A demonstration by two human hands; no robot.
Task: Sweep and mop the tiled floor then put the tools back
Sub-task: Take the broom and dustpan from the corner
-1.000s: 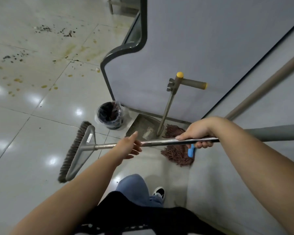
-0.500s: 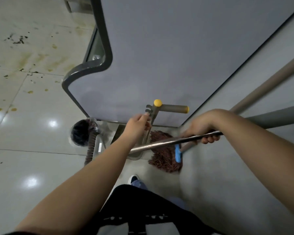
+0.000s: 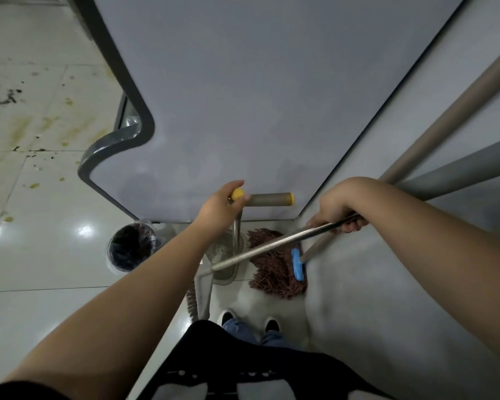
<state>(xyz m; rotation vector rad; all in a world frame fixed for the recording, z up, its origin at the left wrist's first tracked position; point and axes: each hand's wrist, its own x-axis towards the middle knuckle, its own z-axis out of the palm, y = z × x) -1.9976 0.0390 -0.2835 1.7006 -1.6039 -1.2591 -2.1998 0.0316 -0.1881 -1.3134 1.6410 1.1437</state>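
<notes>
My right hand [image 3: 339, 207] is shut on the metal shaft of the broom [image 3: 272, 246]; its grey head with brown bristles [image 3: 198, 295] hangs low near my feet. My left hand [image 3: 221, 209] wraps around the yellow-capped end of the dustpan handle [image 3: 269, 199]. The dustpan [image 3: 224, 255] stands upright on its metal stem against the grey partition. A brown string mop [image 3: 272, 272] with a blue clip [image 3: 297, 268] lies on the floor in the corner, its grey pole [image 3: 445, 119] leaning up to the right.
A grey partition panel [image 3: 257, 96] fills the middle, meeting a wall [image 3: 416, 284] on the right. A small bin with a dark liner [image 3: 130, 249] stands left of the dustpan. Yellow stains and dark crumbs [image 3: 26, 125] mark the tiles at left. My shoes [image 3: 228, 317] are below.
My left hand has left the broom shaft and closed on the dustpan handle. The broom head swung down from the left to near my feet. My view came closer to the corner.
</notes>
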